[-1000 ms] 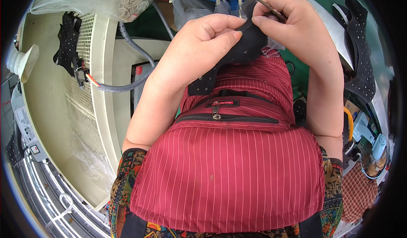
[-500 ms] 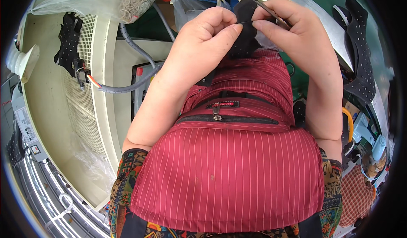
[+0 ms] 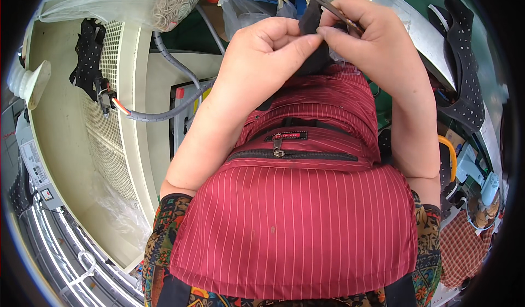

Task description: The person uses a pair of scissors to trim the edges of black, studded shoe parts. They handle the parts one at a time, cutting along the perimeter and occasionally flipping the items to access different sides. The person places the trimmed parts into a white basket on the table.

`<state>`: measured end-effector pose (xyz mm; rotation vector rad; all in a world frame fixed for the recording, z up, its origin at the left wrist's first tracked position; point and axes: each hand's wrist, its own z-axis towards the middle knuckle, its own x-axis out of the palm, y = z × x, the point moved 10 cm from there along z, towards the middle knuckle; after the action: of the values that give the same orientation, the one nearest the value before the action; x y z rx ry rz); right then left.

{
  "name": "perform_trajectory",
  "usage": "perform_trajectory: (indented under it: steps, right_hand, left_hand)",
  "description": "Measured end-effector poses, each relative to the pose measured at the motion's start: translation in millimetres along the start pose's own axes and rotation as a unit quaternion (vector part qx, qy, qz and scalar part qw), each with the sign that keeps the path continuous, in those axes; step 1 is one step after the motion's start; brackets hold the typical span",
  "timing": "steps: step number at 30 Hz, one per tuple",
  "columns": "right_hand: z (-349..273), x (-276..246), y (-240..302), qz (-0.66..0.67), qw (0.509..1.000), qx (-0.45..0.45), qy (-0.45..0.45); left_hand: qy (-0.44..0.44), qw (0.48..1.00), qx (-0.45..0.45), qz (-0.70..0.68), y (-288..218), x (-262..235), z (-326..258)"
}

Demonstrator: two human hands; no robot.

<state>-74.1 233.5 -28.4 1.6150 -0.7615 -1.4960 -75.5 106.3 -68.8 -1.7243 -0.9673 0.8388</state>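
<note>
At the top centre, a piece of black fabric is pinched between both hands and hangs down to the red striped apron over my lap. My left hand is closed on it, with thumb and forefinger pressed together. Close beside it, my right hand pinches the same fabric at its fingertips. A slim, pointed metal tool with two tips lies in my right hand, pointing up and left; I cannot tell whether it is snips or tweezers. The fingers hide part of the fabric.
On the left, a pale tray with a mesh strip holds a dotted black piece. A clear bag of bands lies at the upper left. More dotted black fabric drapes at the right, above a light-blue tool. A grey cable loops to the left.
The fingertips have drawn nearer together, with my left hand moving slightly right. The metal tool has tilted and shifted up and left. The black fabric is bunched more between the fingers.
</note>
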Motion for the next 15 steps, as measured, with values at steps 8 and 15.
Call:
perform_trajectory:
  steps: [8,15]
  right_hand:
    - [-16.0,-24.2,-18.5,0.172,0.983,-0.009,-0.069]
    - [-42.3,27.2,-49.9,0.299,0.941,0.024,0.159]
  left_hand:
    - [-0.057,0.995,0.007,-0.078,3.3,-13.8,1.5]
    - [-0.065,0.996,0.030,-0.055,-0.8,-15.8,-0.5]
